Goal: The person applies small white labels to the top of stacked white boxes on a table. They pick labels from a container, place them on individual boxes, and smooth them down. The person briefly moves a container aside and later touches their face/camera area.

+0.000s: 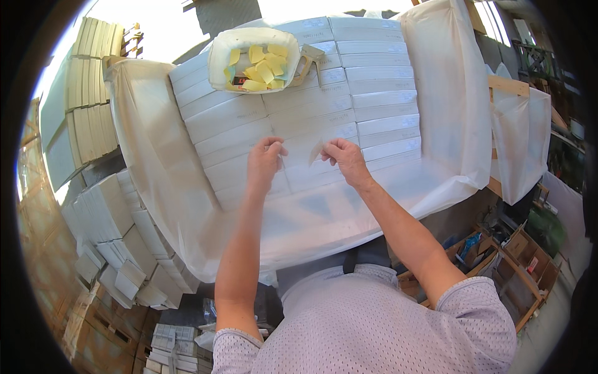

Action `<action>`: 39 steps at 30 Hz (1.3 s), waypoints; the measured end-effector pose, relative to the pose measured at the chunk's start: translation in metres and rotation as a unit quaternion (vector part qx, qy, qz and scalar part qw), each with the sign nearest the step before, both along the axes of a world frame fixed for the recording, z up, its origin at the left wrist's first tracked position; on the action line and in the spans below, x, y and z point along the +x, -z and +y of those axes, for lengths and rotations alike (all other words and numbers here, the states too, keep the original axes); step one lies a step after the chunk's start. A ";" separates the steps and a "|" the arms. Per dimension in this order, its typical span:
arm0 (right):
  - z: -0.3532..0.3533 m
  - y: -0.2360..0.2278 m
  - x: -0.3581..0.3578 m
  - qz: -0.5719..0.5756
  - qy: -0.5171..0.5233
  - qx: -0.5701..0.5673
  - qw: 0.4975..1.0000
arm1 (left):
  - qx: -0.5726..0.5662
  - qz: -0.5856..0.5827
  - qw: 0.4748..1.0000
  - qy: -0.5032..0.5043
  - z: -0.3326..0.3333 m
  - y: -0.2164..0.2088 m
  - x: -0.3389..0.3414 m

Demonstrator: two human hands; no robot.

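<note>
White tub (218, 62) atop pale boxes (383, 98).

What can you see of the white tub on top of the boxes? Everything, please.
The white tub looks like plastic, roughly rectangular with rounded corners and an open top. It seems to sit upright on the far part of the white boxes, left of their middle. Inside lie loose yellow slips, some edges greenish, and a small red-and-black item. A tan bracket-shaped object is at its right; contact is unclear. The left hand and right hand are apart from it.
</note>
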State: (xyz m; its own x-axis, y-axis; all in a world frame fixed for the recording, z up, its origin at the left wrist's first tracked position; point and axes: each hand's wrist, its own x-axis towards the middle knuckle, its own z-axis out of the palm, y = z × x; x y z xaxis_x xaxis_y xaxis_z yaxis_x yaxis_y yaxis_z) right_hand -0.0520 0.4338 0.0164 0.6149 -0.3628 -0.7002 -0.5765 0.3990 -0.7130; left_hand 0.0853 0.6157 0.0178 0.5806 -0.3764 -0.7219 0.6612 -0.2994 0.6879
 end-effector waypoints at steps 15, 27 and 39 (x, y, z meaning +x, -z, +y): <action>0.003 0.024 0.011 -0.028 -0.109 0.071 0.991 | 0.036 0.021 0.994 0.101 -0.031 0.010 -0.041; -0.003 0.087 0.022 0.036 0.082 0.113 0.990 | 0.086 -0.114 0.989 0.029 -0.024 0.053 0.018; 0.098 0.165 -0.012 0.189 0.101 0.062 0.975 | 0.257 -0.394 0.882 -0.001 -0.021 0.084 0.144</action>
